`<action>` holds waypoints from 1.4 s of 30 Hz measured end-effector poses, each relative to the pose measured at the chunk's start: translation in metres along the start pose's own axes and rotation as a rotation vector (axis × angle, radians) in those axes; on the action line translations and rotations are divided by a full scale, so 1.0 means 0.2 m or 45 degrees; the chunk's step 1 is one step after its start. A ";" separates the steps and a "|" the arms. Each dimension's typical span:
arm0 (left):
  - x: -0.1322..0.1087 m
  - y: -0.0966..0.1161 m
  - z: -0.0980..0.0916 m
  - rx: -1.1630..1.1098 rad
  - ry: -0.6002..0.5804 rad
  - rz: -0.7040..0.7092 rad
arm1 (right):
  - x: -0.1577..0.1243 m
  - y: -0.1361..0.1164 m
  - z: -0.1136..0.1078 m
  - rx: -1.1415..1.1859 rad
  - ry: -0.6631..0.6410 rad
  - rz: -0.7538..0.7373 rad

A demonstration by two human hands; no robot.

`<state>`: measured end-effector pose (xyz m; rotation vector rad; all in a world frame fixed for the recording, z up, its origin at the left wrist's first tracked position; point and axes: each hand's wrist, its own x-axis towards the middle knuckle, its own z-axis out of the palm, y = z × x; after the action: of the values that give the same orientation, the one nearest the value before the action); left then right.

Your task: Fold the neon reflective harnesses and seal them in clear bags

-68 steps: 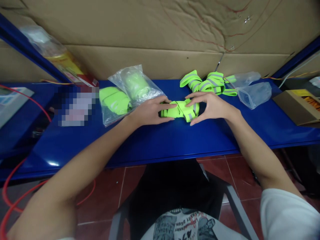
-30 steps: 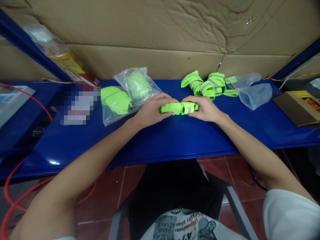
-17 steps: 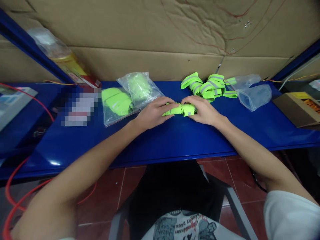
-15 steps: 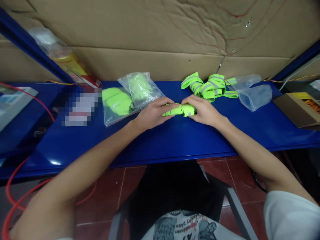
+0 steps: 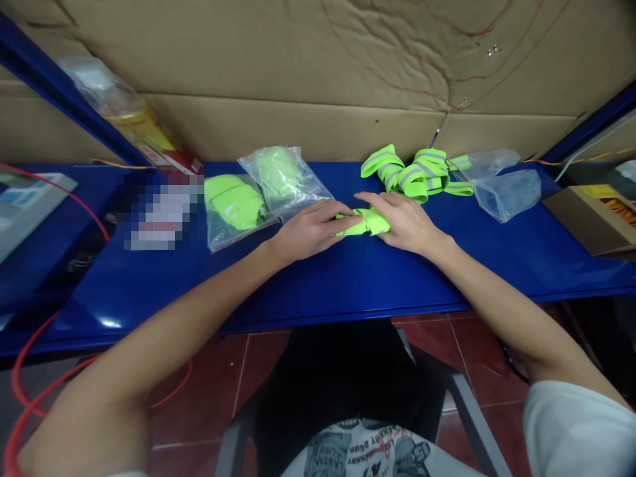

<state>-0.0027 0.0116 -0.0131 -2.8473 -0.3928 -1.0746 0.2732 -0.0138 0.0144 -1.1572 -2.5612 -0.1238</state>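
Note:
Between my hands, over the blue table [image 5: 318, 291], is a folded neon-yellow reflective strap [image 5: 365, 223]. My left hand [image 5: 313, 228] has its fingers closed on the strap's left part. At the right end, my right hand [image 5: 410, 222] grips the same strap, its index finger lifted a little off it. Behind my right hand lies a loose heap of neon straps [image 5: 412, 173] with grey reflective stripes. Left of my left hand, two clear bags with neon rolls lie partly overlapped: a front bag [image 5: 233, 205] and a back bag [image 5: 283, 175].
Empty-looking clear plastic sleeves [image 5: 509, 192] lie right of the heap. A cardboard box [image 5: 586, 215] stands at the right edge. A clear bottle with a yellow label [image 5: 139, 129] is at the back left. Red tubing [image 5: 20, 397] loops at the lower left, and cardboard [image 5: 273, 122] backs the table.
The strap's right end is folded over differently, with its grey stripe and dark end out of sight now. My right index finger has lifted and stretched out.

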 end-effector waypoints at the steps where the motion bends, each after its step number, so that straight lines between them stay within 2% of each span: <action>1: 0.00 0.00 0.00 -0.010 0.009 0.000 | 0.00 0.00 0.00 0.016 0.009 -0.008; 5: 0.01 0.00 0.00 -0.111 0.034 -0.055 | 0.00 0.01 0.00 0.035 0.022 -0.048; 9: 0.02 0.00 -0.01 -0.285 0.056 -0.254 | -0.01 -0.02 -0.01 0.010 0.037 -0.071; 13: 0.03 0.02 -0.01 -0.326 0.074 -0.393 | -0.01 -0.06 -0.01 0.060 0.030 -0.064; 20: 0.04 0.03 0.03 -0.371 0.239 -0.350 | 0.00 -0.08 0.00 0.098 0.017 -0.020; 24: 0.04 0.03 0.03 -0.296 0.171 -0.282 | 0.00 -0.07 0.01 0.129 0.060 -0.071; 26: 0.05 0.03 0.00 -0.264 0.111 -0.264 | 0.01 -0.06 0.01 0.163 0.081 -0.098; 29: 0.06 0.02 -0.10 -0.228 0.053 -0.271 | 0.01 -0.03 0.03 0.236 0.123 -0.107; 33: 0.05 -0.05 -0.25 -0.180 0.093 -0.403 | 0.00 0.00 0.06 0.344 0.225 -0.040; 34: 0.04 -0.07 -0.28 -0.129 0.079 -0.427 | 0.00 0.00 0.06 0.384 0.259 -0.010; 35: 0.03 -0.09 -0.29 -0.069 0.002 -0.441 | 0.01 0.01 0.06 0.440 0.303 0.030; 39: 0.00 -0.12 -0.29 0.134 -0.445 -0.541 | 0.03 -0.01 0.04 0.793 0.521 0.273; 40: -0.01 -0.12 -0.27 0.164 -0.498 -0.555 | 0.03 -0.02 0.04 0.910 0.546 0.342; 42: -0.01 -0.11 -0.24 0.241 -0.492 -0.554 | 0.05 -0.05 0.05 1.192 0.528 0.469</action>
<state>-0.0411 0.0245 0.0219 -2.8507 -1.1153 -0.4753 0.2583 -0.0115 0.0092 -1.0209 -1.6516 0.7511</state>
